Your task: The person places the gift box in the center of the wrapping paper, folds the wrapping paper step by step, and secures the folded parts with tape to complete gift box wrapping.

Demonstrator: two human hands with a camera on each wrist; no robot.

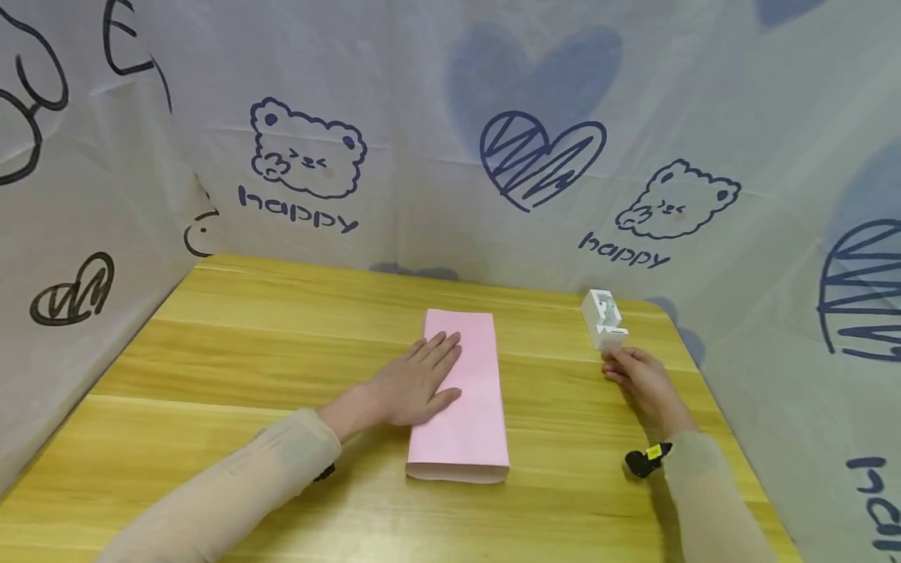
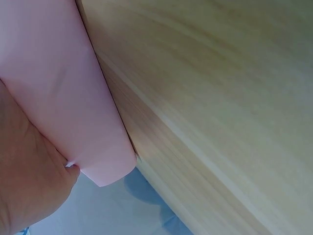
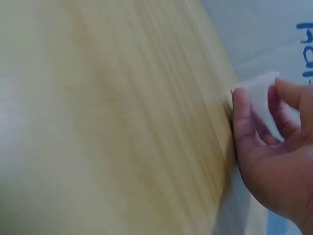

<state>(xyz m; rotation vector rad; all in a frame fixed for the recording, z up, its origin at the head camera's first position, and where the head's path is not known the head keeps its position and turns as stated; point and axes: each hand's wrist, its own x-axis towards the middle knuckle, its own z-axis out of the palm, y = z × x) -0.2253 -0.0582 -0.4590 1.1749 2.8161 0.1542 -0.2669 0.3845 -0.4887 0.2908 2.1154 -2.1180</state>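
Observation:
A pink, flat folded paper bag (image 1: 468,414) lies lengthwise on the wooden table, its near end slightly gaping. My left hand (image 1: 415,387) rests flat on its upper left part, fingers spread and straight. In the left wrist view, part of that hand (image 2: 34,171) lies against the pink paper (image 2: 73,98). At the far right, a small white tape dispenser (image 1: 597,317) has something clear inside. My right hand (image 1: 644,383) is at its near end with curled fingers. In the right wrist view, thumb and fingers (image 3: 243,115) grip the white dispenser (image 3: 261,90) by its edges.
The wooden table (image 1: 281,336) has its back edge against a pale cloth (image 1: 422,156) printed with bears, hearts and lettering. More cloth hangs along both sides. A black device with a yellow label (image 1: 646,460) is at the right wrist.

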